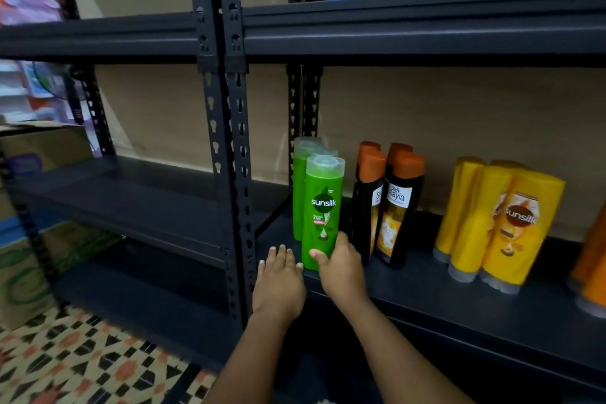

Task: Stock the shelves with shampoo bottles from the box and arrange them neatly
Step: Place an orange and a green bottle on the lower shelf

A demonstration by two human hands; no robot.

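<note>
Gripping the front of three green bottles (323, 210) with my right hand (341, 269), left hand (280, 282) open, I count four black bottles (387, 203) and four yellow bottles (498, 223) on the shelf (459, 298).

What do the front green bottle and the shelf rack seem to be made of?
Front green bottle: probably glossy plastic, going by its sheen and the translucent cap. The right hand grips its base.
Shelf rack: likely dark painted metal, matte, with punched slots along the uprights.

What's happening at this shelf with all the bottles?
A person is stocking shampoo. The right hand grips the front green Sunsilk bottle near its base, standing on the dark shelf; the left hand rests open beside it. Black bottles with orange caps and yellow bottles stand further right.
</note>
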